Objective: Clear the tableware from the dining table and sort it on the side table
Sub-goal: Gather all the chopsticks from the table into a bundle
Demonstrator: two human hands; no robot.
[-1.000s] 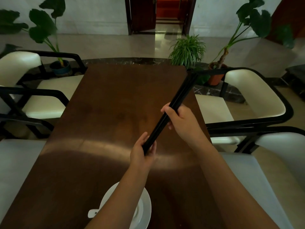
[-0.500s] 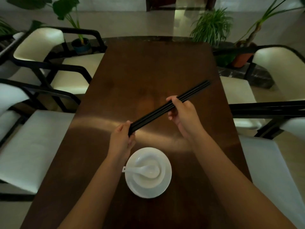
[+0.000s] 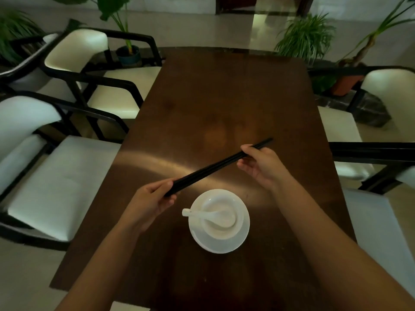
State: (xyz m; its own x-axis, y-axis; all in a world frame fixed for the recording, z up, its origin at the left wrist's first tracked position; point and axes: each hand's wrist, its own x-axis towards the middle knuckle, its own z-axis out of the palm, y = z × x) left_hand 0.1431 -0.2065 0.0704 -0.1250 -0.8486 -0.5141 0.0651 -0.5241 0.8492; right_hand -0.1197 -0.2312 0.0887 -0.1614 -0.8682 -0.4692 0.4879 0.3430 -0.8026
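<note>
While both hands hold black chopsticks point(image 3: 215, 167) level above the desk point(image 3: 224, 104), left hand point(image 3: 151, 202) and right hand point(image 3: 261, 163) fingers pinch opposite ends. Collecting seems underway; bowl point(image 3: 221, 217), spoon point(image 3: 207, 214) and saucer point(image 3: 243, 230) probably come next.

On the table point(image 3: 224, 97), a spoon point(image 3: 208, 214) lies in a bowl point(image 3: 221, 217) on a plate point(image 3: 238, 240), with chopsticks point(image 3: 215, 168) held above, behind them.

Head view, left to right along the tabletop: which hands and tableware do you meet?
Left hand on the near end of the black chopsticks → white spoon → white bowl on its plate → right hand.
</note>
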